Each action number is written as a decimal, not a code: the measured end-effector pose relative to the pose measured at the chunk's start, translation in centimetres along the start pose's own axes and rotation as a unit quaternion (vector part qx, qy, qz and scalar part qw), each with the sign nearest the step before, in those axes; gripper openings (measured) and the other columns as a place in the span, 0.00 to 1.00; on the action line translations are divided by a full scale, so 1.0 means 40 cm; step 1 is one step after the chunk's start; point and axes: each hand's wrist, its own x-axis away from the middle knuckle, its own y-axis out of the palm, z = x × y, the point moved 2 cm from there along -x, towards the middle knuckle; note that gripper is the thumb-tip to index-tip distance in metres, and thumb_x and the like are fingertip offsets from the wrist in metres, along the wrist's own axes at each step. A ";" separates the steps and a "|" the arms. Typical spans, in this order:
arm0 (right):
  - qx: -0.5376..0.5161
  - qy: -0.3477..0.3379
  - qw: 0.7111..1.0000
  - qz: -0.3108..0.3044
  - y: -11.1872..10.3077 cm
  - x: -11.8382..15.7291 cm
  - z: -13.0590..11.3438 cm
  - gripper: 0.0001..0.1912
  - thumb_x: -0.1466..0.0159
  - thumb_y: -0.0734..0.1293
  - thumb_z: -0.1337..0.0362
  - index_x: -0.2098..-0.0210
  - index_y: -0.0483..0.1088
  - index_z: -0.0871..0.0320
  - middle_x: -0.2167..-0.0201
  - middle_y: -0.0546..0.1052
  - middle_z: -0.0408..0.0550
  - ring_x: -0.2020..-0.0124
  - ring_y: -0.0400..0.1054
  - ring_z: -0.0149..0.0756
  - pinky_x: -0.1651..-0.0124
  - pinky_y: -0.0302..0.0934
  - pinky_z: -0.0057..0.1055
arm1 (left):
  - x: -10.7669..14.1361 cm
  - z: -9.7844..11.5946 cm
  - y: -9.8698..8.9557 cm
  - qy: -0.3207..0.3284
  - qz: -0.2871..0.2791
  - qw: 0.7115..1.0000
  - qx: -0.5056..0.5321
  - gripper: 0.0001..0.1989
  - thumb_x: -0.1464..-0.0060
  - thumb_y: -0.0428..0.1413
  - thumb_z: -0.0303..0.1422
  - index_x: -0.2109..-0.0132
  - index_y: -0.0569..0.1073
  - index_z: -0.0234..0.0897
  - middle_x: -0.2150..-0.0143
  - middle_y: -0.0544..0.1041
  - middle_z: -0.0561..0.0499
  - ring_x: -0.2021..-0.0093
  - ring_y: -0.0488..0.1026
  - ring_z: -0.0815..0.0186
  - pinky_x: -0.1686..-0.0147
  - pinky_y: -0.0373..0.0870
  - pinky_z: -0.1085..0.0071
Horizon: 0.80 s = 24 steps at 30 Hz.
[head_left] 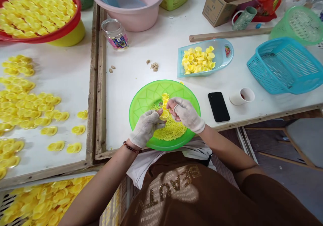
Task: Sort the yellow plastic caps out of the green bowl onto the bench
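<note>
Both hands wear white gloves with bare fingertips, over a green bowl that holds many small yellow-green pieces. My left hand pinches a small yellow cup at its rim. Close beside it, my right hand has its fingers drawn together at the cup's right side; whatever is between them is too small to make out. More yellow cups lie in the bowl just beyond the fingers.
A blue scoop of yellow cups, a black phone and a white paper cup are on the right. Left are yellow pieces and a red basin. A clear jar and pink basin stand behind.
</note>
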 end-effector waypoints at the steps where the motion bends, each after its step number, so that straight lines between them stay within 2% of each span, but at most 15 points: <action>1: 0.026 0.003 1.000 -0.009 0.002 0.004 0.004 0.19 0.33 0.69 0.46 0.65 0.73 0.57 0.80 0.62 0.36 0.83 0.52 0.22 0.82 0.44 0.24 | 0.001 -0.001 0.001 0.002 0.000 1.000 0.004 0.14 0.48 0.68 0.37 0.62 0.74 0.33 0.67 0.77 0.50 0.71 0.78 0.69 0.70 0.78 0.74; 3: 0.045 0.002 0.999 -0.005 0.003 0.007 0.009 0.20 0.33 0.68 0.46 0.62 0.75 0.58 0.81 0.62 0.36 0.83 0.52 0.23 0.82 0.45 0.24 | 0.005 -0.001 0.006 0.001 0.003 1.000 0.006 0.14 0.48 0.68 0.36 0.63 0.74 0.33 0.67 0.77 0.50 0.72 0.77 0.69 0.71 0.78 0.75; 7: 0.009 0.003 1.000 0.016 -0.014 0.004 0.007 0.20 0.33 0.68 0.46 0.60 0.76 0.58 0.81 0.60 0.35 0.84 0.48 0.22 0.82 0.44 0.24 | 0.014 0.005 0.013 -0.002 0.006 1.000 -0.002 0.14 0.47 0.68 0.36 0.65 0.72 0.33 0.68 0.77 0.50 0.73 0.77 0.70 0.71 0.78 0.75; 11: 0.038 0.007 0.999 0.023 -0.040 0.012 0.001 0.19 0.32 0.68 0.47 0.61 0.75 0.58 0.81 0.60 0.35 0.84 0.47 0.23 0.82 0.42 0.25 | 0.033 0.015 0.006 0.048 0.016 0.998 -0.023 0.14 0.47 0.67 0.36 0.60 0.73 0.33 0.66 0.79 0.49 0.72 0.78 0.68 0.70 0.80 0.72; 14: 0.151 0.009 0.988 0.014 -0.050 0.030 0.007 0.18 0.30 0.64 0.48 0.60 0.75 0.57 0.80 0.60 0.37 0.83 0.51 0.26 0.80 0.46 0.27 | 0.073 0.034 -0.017 0.117 0.028 0.992 -0.046 0.18 0.47 0.68 0.39 0.54 0.75 0.34 0.64 0.80 0.48 0.69 0.80 0.64 0.68 0.82 0.67; 16: 0.300 -0.007 0.954 -0.021 -0.054 0.037 0.018 0.17 0.28 0.62 0.50 0.60 0.75 0.56 0.77 0.65 0.41 0.78 0.59 0.31 0.74 0.55 0.30 | 0.107 0.061 -0.054 0.163 0.051 0.983 -0.071 0.18 0.47 0.67 0.42 0.55 0.76 0.34 0.64 0.80 0.47 0.67 0.81 0.61 0.65 0.82 0.64; 18: 0.448 -0.033 0.889 -0.084 -0.056 0.036 0.037 0.15 0.28 0.60 0.54 0.61 0.75 0.55 0.70 0.74 0.47 0.69 0.68 0.38 0.64 0.63 0.36 | 0.147 0.100 -0.127 0.215 0.114 0.963 -0.118 0.17 0.45 0.65 0.43 0.58 0.77 0.34 0.64 0.80 0.47 0.66 0.81 0.60 0.64 0.82 0.63; 19: 0.512 -0.049 0.850 -0.116 -0.057 0.034 0.050 0.15 0.28 0.60 0.57 0.61 0.75 0.55 0.66 0.76 0.49 0.65 0.70 0.41 0.59 0.65 0.39 | 0.169 0.122 -0.180 0.244 0.165 0.943 -0.155 0.16 0.43 0.63 0.43 0.59 0.77 0.34 0.65 0.80 0.47 0.66 0.80 0.60 0.63 0.81 0.64; 20: 0.569 -0.069 0.807 -0.142 -0.057 0.032 0.063 0.14 0.29 0.60 0.58 0.60 0.76 0.55 0.63 0.77 0.52 0.61 0.71 0.44 0.54 0.66 0.42 | 0.195 0.145 -0.242 0.272 0.229 0.913 -0.201 0.14 0.42 0.62 0.43 0.60 0.77 0.35 0.65 0.80 0.47 0.66 0.80 0.61 0.62 0.80 0.65; 22: 0.656 -0.103 0.729 -0.166 -0.054 0.029 0.088 0.15 0.30 0.60 0.60 0.56 0.77 0.57 0.57 0.78 0.56 0.55 0.71 0.49 0.48 0.65 0.47 | 0.250 0.186 -0.390 0.300 0.371 0.826 -0.299 0.11 0.41 0.59 0.40 0.60 0.77 0.35 0.66 0.80 0.48 0.65 0.78 0.62 0.62 0.77 0.66; 24: 0.719 -0.115 0.667 -0.162 -0.045 0.028 0.110 0.17 0.30 0.62 0.60 0.49 0.76 0.60 0.53 0.77 0.61 0.53 0.71 0.53 0.46 0.65 0.50 | 0.302 0.214 -0.549 0.270 0.494 0.744 -0.361 0.09 0.41 0.56 0.37 0.61 0.77 0.36 0.69 0.78 0.49 0.64 0.78 0.60 0.60 0.75 0.64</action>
